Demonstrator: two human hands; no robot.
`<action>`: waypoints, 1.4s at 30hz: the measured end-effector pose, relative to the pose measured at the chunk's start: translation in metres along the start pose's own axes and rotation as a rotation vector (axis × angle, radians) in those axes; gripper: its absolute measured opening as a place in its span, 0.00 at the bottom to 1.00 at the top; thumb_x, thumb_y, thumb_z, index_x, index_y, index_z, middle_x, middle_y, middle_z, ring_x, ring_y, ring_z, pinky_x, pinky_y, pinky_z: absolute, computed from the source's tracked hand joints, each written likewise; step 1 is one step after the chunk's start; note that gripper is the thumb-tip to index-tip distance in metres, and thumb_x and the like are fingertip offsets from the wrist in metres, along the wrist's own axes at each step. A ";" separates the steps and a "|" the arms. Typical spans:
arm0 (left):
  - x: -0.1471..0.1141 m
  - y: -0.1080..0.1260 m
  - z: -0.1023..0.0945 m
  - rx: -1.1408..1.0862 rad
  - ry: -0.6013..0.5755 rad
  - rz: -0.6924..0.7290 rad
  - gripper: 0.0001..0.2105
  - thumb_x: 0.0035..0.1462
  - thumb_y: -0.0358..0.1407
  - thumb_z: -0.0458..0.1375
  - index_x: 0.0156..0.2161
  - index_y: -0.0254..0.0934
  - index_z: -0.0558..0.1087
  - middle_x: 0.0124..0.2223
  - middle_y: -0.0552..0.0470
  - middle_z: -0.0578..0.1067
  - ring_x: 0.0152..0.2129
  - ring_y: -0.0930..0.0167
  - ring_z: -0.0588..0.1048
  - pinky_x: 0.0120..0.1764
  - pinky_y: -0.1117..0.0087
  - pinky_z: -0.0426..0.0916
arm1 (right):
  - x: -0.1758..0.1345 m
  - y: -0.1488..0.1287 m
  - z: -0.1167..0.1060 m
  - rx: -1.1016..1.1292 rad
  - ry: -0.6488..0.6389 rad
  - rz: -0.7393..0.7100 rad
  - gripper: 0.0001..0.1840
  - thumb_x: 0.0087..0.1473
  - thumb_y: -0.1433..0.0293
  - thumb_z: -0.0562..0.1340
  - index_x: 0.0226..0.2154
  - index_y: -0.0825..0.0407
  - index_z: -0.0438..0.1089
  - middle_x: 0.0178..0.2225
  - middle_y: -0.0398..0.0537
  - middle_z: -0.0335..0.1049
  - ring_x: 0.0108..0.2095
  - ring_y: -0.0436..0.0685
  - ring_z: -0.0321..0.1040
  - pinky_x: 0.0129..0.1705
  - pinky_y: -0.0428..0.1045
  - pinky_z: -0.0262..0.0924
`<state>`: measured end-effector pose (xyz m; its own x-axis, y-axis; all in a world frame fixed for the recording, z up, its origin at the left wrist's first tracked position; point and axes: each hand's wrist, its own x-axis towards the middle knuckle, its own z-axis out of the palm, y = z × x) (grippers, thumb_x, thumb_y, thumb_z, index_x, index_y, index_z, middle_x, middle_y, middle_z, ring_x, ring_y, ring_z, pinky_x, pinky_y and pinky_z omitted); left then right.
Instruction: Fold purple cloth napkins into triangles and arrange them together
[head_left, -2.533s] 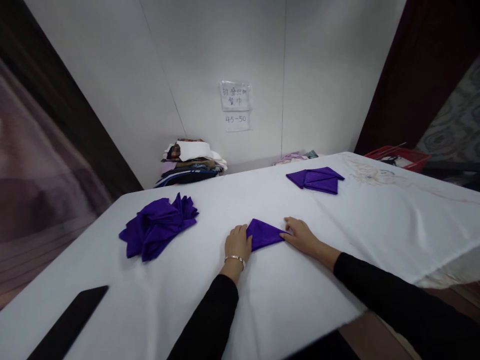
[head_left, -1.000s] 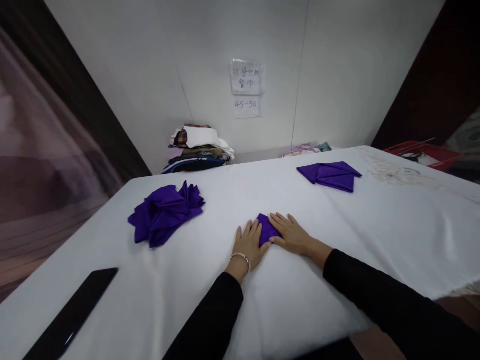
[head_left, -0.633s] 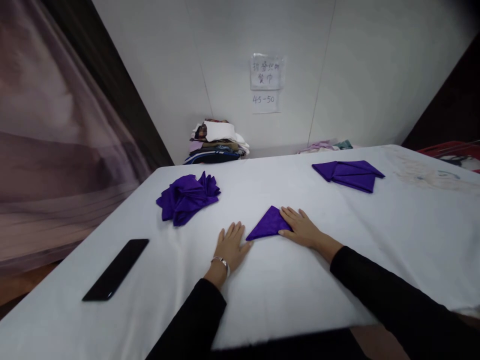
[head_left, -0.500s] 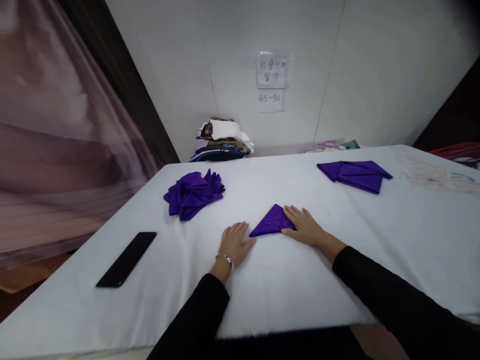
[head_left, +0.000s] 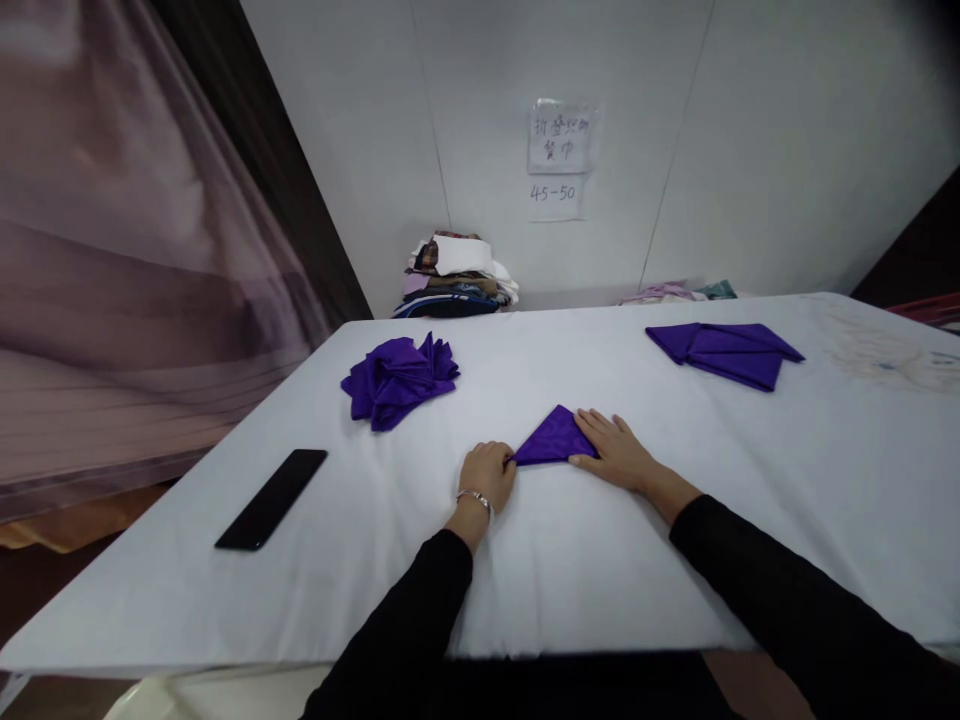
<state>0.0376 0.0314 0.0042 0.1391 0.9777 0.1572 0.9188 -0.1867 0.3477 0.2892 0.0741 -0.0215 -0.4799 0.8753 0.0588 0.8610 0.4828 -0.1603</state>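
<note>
A purple cloth napkin (head_left: 556, 437), folded into a triangle, lies on the white-covered table (head_left: 585, 560) in front of me. My left hand (head_left: 488, 474), with a bracelet at the wrist, is closed and pinches the napkin's left corner between thumb and fingers. Flat over the napkin's right end rests my right hand (head_left: 611, 450), its fingers stretched out and partly covering that corner.
A bunched, pleated purple napkin (head_left: 401, 380) lies at the back left. Another folded purple napkin (head_left: 727, 350) is at the back right. A black phone-like slab (head_left: 272, 500) sits at left. Behind the table are piled clothes (head_left: 454, 280) and a handwritten sign (head_left: 561, 140).
My left hand has moved to the napkin's left corner and its fingers have closed on it. My right hand stays flat on the other end. The whole view has shifted slightly.
</note>
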 end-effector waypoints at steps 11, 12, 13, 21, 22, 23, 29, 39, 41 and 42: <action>-0.008 -0.003 -0.005 -0.011 0.007 -0.007 0.09 0.48 0.28 0.53 0.36 0.40 0.70 0.35 0.53 0.73 0.37 0.69 0.68 0.41 0.68 0.60 | 0.000 0.000 -0.001 -0.008 -0.004 0.002 0.42 0.52 0.45 0.42 0.62 0.51 0.36 0.63 0.52 0.37 0.62 0.65 0.34 0.58 0.65 0.33; -0.008 -0.004 -0.005 -0.026 0.004 0.008 0.10 0.48 0.30 0.53 0.37 0.40 0.70 0.37 0.53 0.73 0.38 0.69 0.67 0.42 0.68 0.60 | 0.000 0.000 0.000 -0.007 -0.004 0.003 0.43 0.52 0.44 0.42 0.62 0.51 0.36 0.63 0.52 0.38 0.62 0.65 0.34 0.58 0.65 0.33; -0.008 -0.004 -0.005 -0.040 0.003 0.025 0.11 0.48 0.31 0.54 0.39 0.40 0.70 0.39 0.53 0.73 0.39 0.69 0.67 0.43 0.68 0.60 | 0.000 0.000 0.000 -0.005 -0.003 0.004 0.43 0.52 0.44 0.42 0.62 0.51 0.35 0.63 0.52 0.38 0.62 0.65 0.34 0.58 0.65 0.33; 0.005 0.005 0.000 -0.070 -0.024 0.029 0.08 0.49 0.29 0.53 0.36 0.40 0.69 0.37 0.54 0.73 0.38 0.69 0.68 0.42 0.68 0.61 | 0.000 0.000 0.000 -0.007 -0.005 0.001 0.43 0.52 0.44 0.42 0.62 0.51 0.35 0.63 0.52 0.38 0.62 0.65 0.34 0.58 0.65 0.32; 0.006 0.005 0.000 -0.069 -0.021 0.018 0.08 0.49 0.28 0.52 0.35 0.40 0.69 0.36 0.53 0.73 0.37 0.69 0.68 0.42 0.68 0.61 | 0.000 0.000 0.000 -0.007 -0.004 -0.002 0.43 0.52 0.44 0.43 0.62 0.51 0.35 0.63 0.51 0.38 0.62 0.65 0.34 0.58 0.65 0.32; 0.006 0.005 0.000 -0.068 -0.017 0.010 0.08 0.48 0.28 0.52 0.35 0.40 0.69 0.36 0.53 0.73 0.37 0.69 0.68 0.41 0.68 0.62 | 0.000 0.000 0.000 -0.007 -0.003 -0.004 0.43 0.52 0.44 0.43 0.62 0.50 0.35 0.63 0.51 0.38 0.62 0.65 0.34 0.58 0.65 0.32; 0.001 -0.002 -0.003 -0.078 -0.002 -0.037 0.08 0.46 0.26 0.52 0.32 0.40 0.69 0.34 0.53 0.73 0.36 0.69 0.69 0.40 0.68 0.62 | 0.000 0.000 -0.002 -0.004 -0.014 0.004 0.46 0.50 0.42 0.44 0.62 0.52 0.37 0.63 0.53 0.38 0.62 0.65 0.34 0.58 0.65 0.32; 0.023 0.021 0.003 -0.102 -0.075 -0.070 0.15 0.52 0.42 0.53 0.44 0.38 0.69 0.40 0.50 0.73 0.38 0.68 0.70 0.41 0.68 0.62 | 0.001 -0.002 -0.003 0.012 -0.016 0.018 0.46 0.49 0.42 0.44 0.62 0.51 0.37 0.63 0.53 0.39 0.62 0.66 0.34 0.58 0.65 0.31; 0.030 0.028 0.008 -0.098 -0.091 -0.084 0.12 0.53 0.39 0.53 0.42 0.39 0.70 0.39 0.50 0.74 0.37 0.68 0.70 0.39 0.69 0.63 | 0.001 -0.003 -0.003 0.012 -0.019 0.029 0.47 0.49 0.41 0.44 0.62 0.52 0.37 0.63 0.54 0.39 0.62 0.66 0.34 0.58 0.65 0.30; 0.033 0.028 0.010 -0.103 -0.091 -0.089 0.10 0.53 0.37 0.54 0.40 0.39 0.71 0.39 0.50 0.74 0.37 0.69 0.70 0.39 0.69 0.63 | 0.001 -0.004 -0.003 0.014 -0.022 0.036 0.47 0.49 0.41 0.44 0.62 0.53 0.37 0.63 0.54 0.38 0.62 0.66 0.34 0.58 0.65 0.30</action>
<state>0.0720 0.0595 0.0101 0.0958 0.9946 0.0390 0.8867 -0.1031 0.4507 0.2855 0.0733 -0.0178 -0.4525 0.8912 0.0314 0.8753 0.4506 -0.1757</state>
